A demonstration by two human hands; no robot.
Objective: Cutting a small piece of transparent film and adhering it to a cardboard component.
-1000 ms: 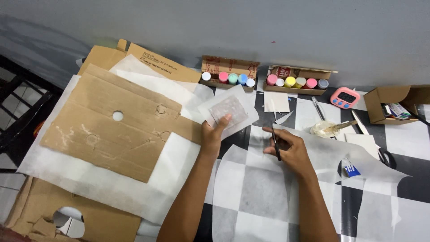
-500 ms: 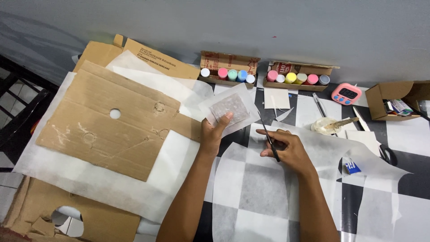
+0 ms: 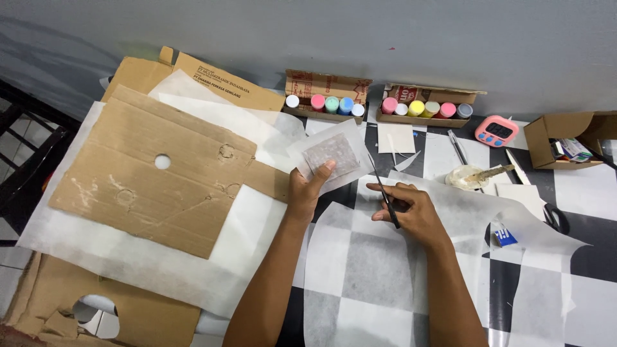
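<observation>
Left hand [image 3: 307, 193] pinching a small square of white tissue paper [image 3: 329, 157], thumb laid on top, fingers hidden beneath, so lifted slightly off the checkered counter [image 3: 581, 257]. Right hand [image 3: 411, 215] just right of that square, curled around a thin black tool [image 3: 384, 191] whose tip points up toward the square; too slim to tell whether a blade or a pen. Large cardboard sheet [image 3: 154, 173] with a round hole well left of the square, resting on wide white tissue sheets [image 3: 128, 257]. Two open boxes of paint pots [image 3: 328, 96] beyond the square, against the grey wall. Pink timer [image 3: 496, 131] far right of the square, with a small dish holding a brush [image 3: 472, 177] below it.
</observation>
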